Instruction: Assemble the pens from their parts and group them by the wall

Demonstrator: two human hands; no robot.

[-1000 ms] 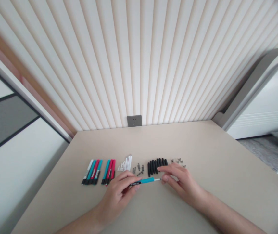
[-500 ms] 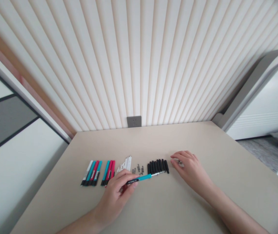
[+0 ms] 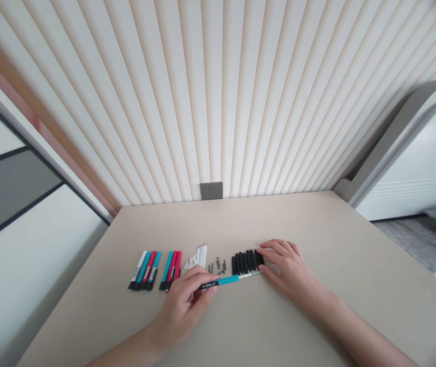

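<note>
My left hand [image 3: 189,295] is closed around a blue-and-black pen [image 3: 227,280], which lies nearly level and points right. From its blue end sticks a white refill [image 3: 245,276] with what looks like a spring at the tip. At the right end of a row of short black pen tubes [image 3: 244,261] is my right hand [image 3: 284,262]. Its thumb and fingers are at the two ends of the last black tube [image 3: 260,259], in a loose pinch. The refill tip comes close to the right thumb; whether they touch I cannot tell.
Two groups of pens, the left pens [image 3: 144,270] and the middle pens [image 3: 171,269], lie left of my hands. White refills [image 3: 201,256], small white pieces [image 3: 190,264] and small grey parts [image 3: 218,265] lie between. A dark socket [image 3: 211,191] is on the ribbed wall behind the table [image 3: 264,219].
My right hand has moved left, from beside the row of black tubes onto its right end. My left hand and the pen have barely moved.
</note>
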